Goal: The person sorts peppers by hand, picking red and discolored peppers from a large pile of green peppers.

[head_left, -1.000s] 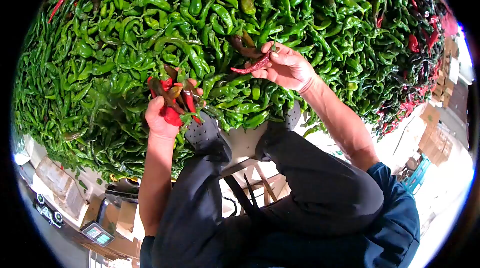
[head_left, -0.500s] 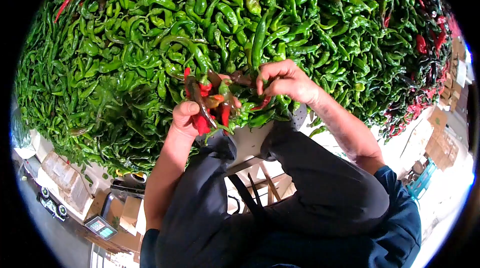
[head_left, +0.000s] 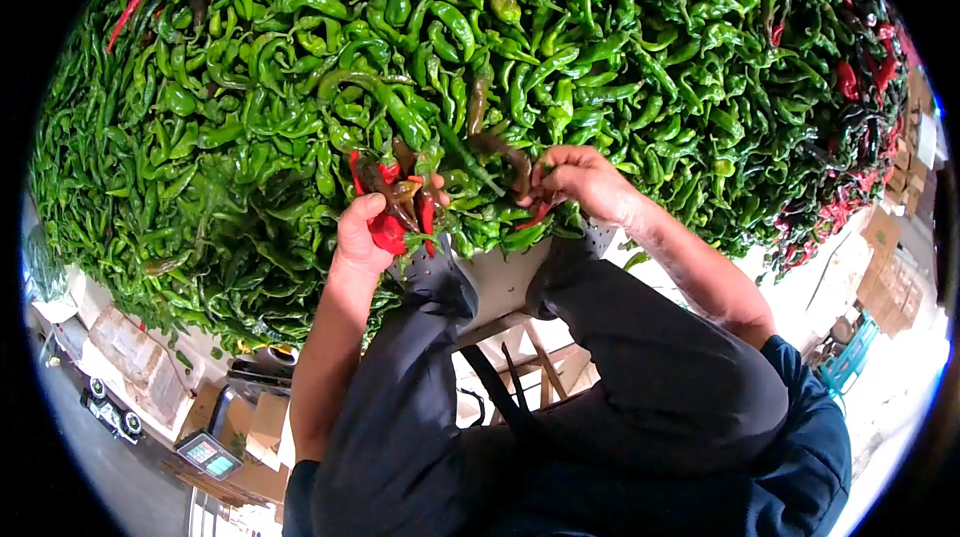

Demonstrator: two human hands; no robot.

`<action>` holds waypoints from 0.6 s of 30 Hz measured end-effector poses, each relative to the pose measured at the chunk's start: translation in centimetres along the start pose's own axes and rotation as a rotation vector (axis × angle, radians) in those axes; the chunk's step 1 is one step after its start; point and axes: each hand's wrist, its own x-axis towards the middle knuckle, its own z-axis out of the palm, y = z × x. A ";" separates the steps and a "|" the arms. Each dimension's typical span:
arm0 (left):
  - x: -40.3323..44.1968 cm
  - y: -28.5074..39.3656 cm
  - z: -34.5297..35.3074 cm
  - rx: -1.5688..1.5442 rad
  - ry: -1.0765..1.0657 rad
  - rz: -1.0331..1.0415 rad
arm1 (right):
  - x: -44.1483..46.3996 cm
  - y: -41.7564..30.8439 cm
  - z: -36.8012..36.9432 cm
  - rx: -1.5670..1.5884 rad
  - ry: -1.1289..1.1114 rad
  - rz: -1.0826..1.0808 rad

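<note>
My left hand [head_left: 358,237] is closed around a bunch of red and dark brown chili peppers [head_left: 388,233] in front of my left knee. Part of its fingers is hidden behind the bunch. To the right, my right hand [head_left: 590,187] pinches a curved brown chili pepper [head_left: 518,169] at the near edge of the pile. Just beneath those fingertips lies a red pepper [head_left: 536,217]. Between the hands a long green pepper [head_left: 466,159], blurred by motion, slants over the large heap of green peppers [head_left: 300,87].
Darker and red peppers [head_left: 870,77] line the heap's right side. Below the hands is a pale surface [head_left: 495,287] between my knees. A screen device [head_left: 210,455] and cardboard boxes stand lower left; a teal crate [head_left: 850,352] and more boxes are at right.
The green pepper once upright at my right fingers has come away to the left. My right hand has shifted slightly down and right onto the brown pepper. The left hand keeps its bunch.
</note>
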 end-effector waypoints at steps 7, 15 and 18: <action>0.2 -0.2 1.4 0.030 -0.005 -0.039 | 0.0 -2.0 1.2 -0.328 -0.027 0.040; -0.2 -0.2 2.0 -0.002 -0.077 -0.042 | 3.5 -4.4 2.1 -1.219 0.665 -0.383; -0.1 0.0 2.5 -0.003 -0.081 -0.043 | 5.0 -3.6 2.1 -1.435 0.499 -0.309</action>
